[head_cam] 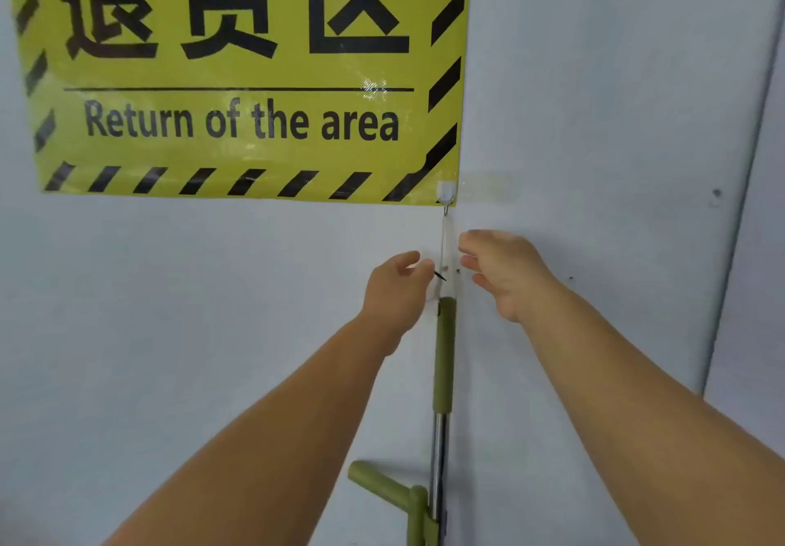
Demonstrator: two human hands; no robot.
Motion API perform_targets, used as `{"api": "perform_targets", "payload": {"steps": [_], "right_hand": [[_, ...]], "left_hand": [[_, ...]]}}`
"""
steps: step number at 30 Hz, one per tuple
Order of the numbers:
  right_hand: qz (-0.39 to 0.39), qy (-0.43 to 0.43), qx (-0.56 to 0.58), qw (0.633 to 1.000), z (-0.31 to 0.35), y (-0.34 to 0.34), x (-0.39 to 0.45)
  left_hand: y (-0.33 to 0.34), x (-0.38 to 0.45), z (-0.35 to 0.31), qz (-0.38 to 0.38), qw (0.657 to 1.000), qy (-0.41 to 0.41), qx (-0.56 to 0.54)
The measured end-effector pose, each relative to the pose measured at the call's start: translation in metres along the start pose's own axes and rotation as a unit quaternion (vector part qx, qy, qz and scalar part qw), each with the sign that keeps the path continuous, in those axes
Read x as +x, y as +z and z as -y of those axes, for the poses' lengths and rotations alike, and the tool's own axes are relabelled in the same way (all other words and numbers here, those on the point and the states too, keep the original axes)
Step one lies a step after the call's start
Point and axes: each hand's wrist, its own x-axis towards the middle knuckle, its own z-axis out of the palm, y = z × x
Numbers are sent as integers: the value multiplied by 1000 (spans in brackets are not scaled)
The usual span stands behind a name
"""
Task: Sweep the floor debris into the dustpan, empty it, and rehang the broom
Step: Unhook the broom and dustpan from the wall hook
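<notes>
Hanging straight down the pale wall, the broom had its white handle tip looped on a small white hook stuck at the sign's lower right corner, at about 12 o'clock from both hands. Below the white tip came an olive-green sleeve, then a bare metal shaft running toward 6 o'clock. A second olive-green handle, perhaps the dustpan's, branched off the shaft low down toward 9 o'clock; what it belonged to lay out of view.

The left hand sat just at 9 o'clock of the white tip, its grip loosely curled with fingertips close to the handle; whether they touched it could not be told. The right hand sat at 3 o'clock of the tip, fingers relaxed and apart, clear of the handle.

The yellow sign with black hazard stripes read "Return of the area".
</notes>
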Motion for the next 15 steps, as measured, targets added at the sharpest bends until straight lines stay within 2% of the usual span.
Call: {"api": "perform_targets", "payload": {"steps": [4, 11, 15], "right_hand": [[-7, -23, -20, 1000, 2, 6, 15], [-3, -40, -48, 998, 7, 13, 29], [-18, -61, -60, 996, 8, 17, 34]], "left_hand": [[8, 12, -2, 10, 1000, 19, 21], [10, 22, 4, 40, 999, 2, 18], [9, 22, 6, 30, 1000, -3, 3]]}}
